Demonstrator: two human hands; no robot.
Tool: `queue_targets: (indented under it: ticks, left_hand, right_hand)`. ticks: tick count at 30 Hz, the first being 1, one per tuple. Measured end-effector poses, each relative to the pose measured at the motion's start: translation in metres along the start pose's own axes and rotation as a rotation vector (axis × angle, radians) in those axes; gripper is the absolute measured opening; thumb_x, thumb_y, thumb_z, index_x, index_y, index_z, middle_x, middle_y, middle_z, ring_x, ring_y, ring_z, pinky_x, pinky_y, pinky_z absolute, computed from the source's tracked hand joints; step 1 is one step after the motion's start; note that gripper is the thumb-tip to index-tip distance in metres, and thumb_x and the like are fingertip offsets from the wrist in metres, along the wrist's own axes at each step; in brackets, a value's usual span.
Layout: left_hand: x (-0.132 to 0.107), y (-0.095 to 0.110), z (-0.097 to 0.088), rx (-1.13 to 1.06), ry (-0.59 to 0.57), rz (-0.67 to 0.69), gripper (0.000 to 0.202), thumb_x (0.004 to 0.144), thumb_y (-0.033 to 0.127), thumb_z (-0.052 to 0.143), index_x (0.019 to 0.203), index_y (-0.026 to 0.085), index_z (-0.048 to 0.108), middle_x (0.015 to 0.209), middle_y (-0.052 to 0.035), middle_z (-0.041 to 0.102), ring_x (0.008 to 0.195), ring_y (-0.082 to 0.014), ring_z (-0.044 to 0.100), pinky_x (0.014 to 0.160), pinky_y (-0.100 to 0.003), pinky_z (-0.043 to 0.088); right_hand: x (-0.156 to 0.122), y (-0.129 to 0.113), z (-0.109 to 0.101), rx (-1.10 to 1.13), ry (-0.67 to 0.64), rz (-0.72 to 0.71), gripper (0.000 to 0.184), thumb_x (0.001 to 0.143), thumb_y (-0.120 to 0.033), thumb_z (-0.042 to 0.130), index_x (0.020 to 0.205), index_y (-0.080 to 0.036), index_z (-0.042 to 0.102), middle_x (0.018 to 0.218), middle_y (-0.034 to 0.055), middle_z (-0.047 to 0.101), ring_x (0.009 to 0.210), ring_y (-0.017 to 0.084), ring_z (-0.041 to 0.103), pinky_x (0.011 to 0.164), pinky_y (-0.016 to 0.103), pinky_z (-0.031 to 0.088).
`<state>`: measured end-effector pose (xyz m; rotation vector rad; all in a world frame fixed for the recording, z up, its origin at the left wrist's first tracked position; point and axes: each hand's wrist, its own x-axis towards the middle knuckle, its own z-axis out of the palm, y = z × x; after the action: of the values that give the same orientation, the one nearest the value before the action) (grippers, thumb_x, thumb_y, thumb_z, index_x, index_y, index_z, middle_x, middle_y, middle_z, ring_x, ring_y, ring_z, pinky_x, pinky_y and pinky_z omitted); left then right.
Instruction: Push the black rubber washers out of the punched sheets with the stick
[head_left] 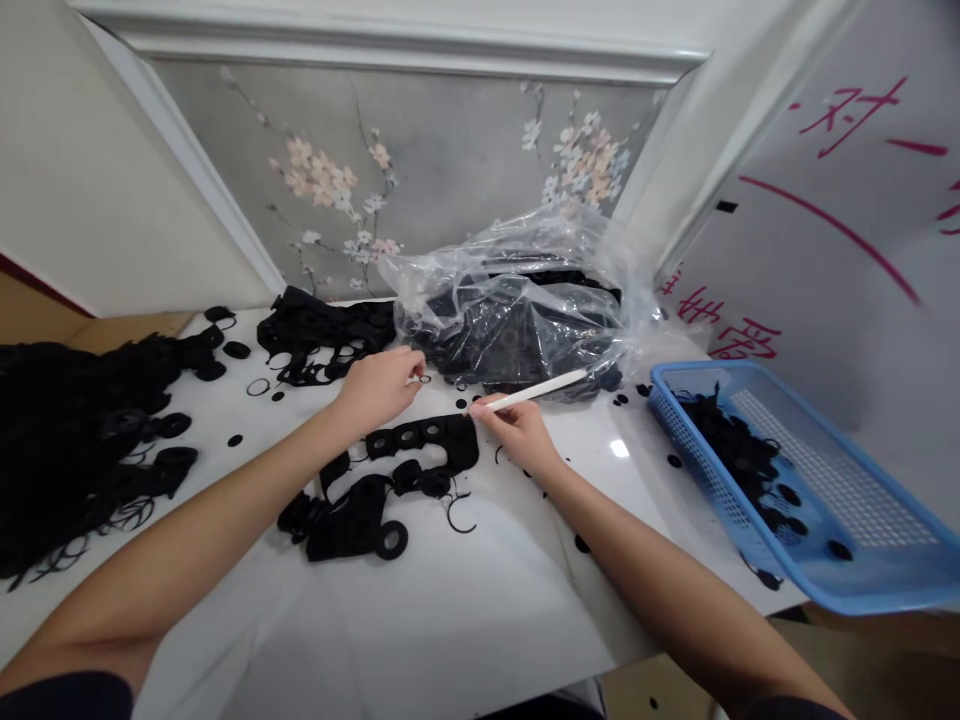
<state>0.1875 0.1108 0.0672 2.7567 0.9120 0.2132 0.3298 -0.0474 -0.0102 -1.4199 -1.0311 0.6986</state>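
My left hand is closed in a pinch over the white table, its fingertips on a small thin black ring. My right hand grips a thin white stick like a pen, its tip near the right end of a black foam strip punched with round holes. Just below that strip lies a clump of black foam rings and scraps.
A clear plastic bag of black material sits behind the hands. A blue mesh basket holding black pieces stands at the right edge. Heaps of black foam offcuts cover the left side, and another pile lies at the back.
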Motion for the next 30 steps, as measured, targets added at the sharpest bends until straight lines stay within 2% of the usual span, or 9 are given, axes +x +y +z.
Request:
queue_targets:
  ticks: [3, 5, 7, 11, 13, 16, 24, 30]
  left_hand:
    - [-0.010, 0.016, 0.011, 0.168, -0.042, 0.116, 0.021, 0.079, 0.014, 0.047, 0.093, 0.020, 0.061, 0.096, -0.0056, 0.065, 0.085, -0.0236, 0.062, 0.069, -0.031, 0.043]
    - [-0.016, 0.018, 0.023, 0.142, -0.070, 0.215, 0.033, 0.077, 0.009, 0.044, 0.105, 0.019, 0.059, 0.103, -0.0078, 0.064, 0.094, -0.0257, 0.061, 0.078, -0.035, 0.045]
    - [-0.021, 0.013, 0.034, 0.054, -0.094, 0.257, 0.041, 0.075, 0.006, 0.043, 0.112, 0.017, 0.056, 0.109, -0.0090, 0.063, 0.102, -0.0263, 0.058, 0.088, -0.037, 0.044]
    - [-0.024, -0.002, 0.045, -0.228, -0.183, 0.246, 0.035, 0.078, 0.009, 0.042, 0.108, 0.017, 0.058, 0.108, -0.0061, 0.062, 0.099, -0.0209, 0.059, 0.088, -0.032, 0.045]
    - [-0.025, -0.005, 0.046, -0.305, -0.198, 0.288, 0.029, 0.081, 0.013, 0.044, 0.105, 0.018, 0.060, 0.106, -0.0053, 0.062, 0.099, -0.0203, 0.058, 0.089, -0.032, 0.045]
    - [-0.026, -0.002, 0.047, -0.310, -0.220, 0.356, 0.025, 0.084, 0.019, 0.048, 0.105, 0.018, 0.062, 0.108, -0.0065, 0.062, 0.103, -0.0220, 0.057, 0.092, -0.034, 0.044]
    - [-0.026, -0.002, 0.049, -0.331, -0.223, 0.357, 0.021, 0.084, 0.020, 0.056, 0.104, 0.018, 0.062, 0.106, -0.0065, 0.063, 0.104, -0.0234, 0.056, 0.092, -0.037, 0.045]
    - [-0.025, -0.003, 0.049, -0.344, -0.217, 0.368, 0.020, 0.084, 0.019, 0.056, 0.103, 0.019, 0.062, 0.105, -0.0054, 0.064, 0.103, -0.0228, 0.056, 0.092, -0.036, 0.044]
  right_hand:
    - [0.004, 0.003, -0.006, -0.029, 0.026, 0.046, 0.032, 0.078, -0.048, 0.065, 0.076, -0.017, 0.072, 0.069, 0.0014, 0.067, 0.060, 0.015, 0.058, 0.053, 0.026, 0.043]
    - [0.005, 0.006, -0.007, -0.047, 0.003, 0.048, 0.030, 0.078, -0.046, 0.066, 0.074, -0.017, 0.072, 0.071, 0.0018, 0.068, 0.058, 0.015, 0.056, 0.051, 0.025, 0.041]
    - [0.006, 0.009, -0.006, -0.079, -0.030, 0.037, 0.028, 0.077, -0.045, 0.067, 0.076, -0.017, 0.073, 0.074, 0.0023, 0.070, 0.061, 0.016, 0.057, 0.053, 0.026, 0.042]
    - [0.005, 0.010, -0.004, -0.115, -0.078, 0.031, 0.025, 0.078, -0.042, 0.068, 0.079, -0.019, 0.075, 0.079, 0.0022, 0.073, 0.072, 0.020, 0.064, 0.062, 0.028, 0.047]
    - [0.005, 0.009, -0.004, -0.111, -0.097, 0.029, 0.023, 0.079, -0.041, 0.067, 0.079, -0.020, 0.076, 0.082, 0.0023, 0.074, 0.078, 0.022, 0.066, 0.066, 0.029, 0.049]
    - [0.006, 0.008, -0.004, -0.105, -0.113, 0.036, 0.022, 0.080, -0.039, 0.068, 0.083, -0.020, 0.076, 0.082, 0.0021, 0.075, 0.082, 0.024, 0.068, 0.071, 0.031, 0.051]
    - [0.007, 0.010, -0.003, -0.082, -0.127, 0.031, 0.021, 0.080, -0.039, 0.067, 0.081, -0.020, 0.077, 0.087, 0.0026, 0.076, 0.086, 0.024, 0.068, 0.075, 0.031, 0.052]
    - [0.008, 0.009, -0.004, -0.129, -0.164, 0.017, 0.031, 0.082, -0.046, 0.063, 0.080, -0.018, 0.076, 0.081, 0.0037, 0.074, 0.080, 0.023, 0.066, 0.070, 0.031, 0.051]
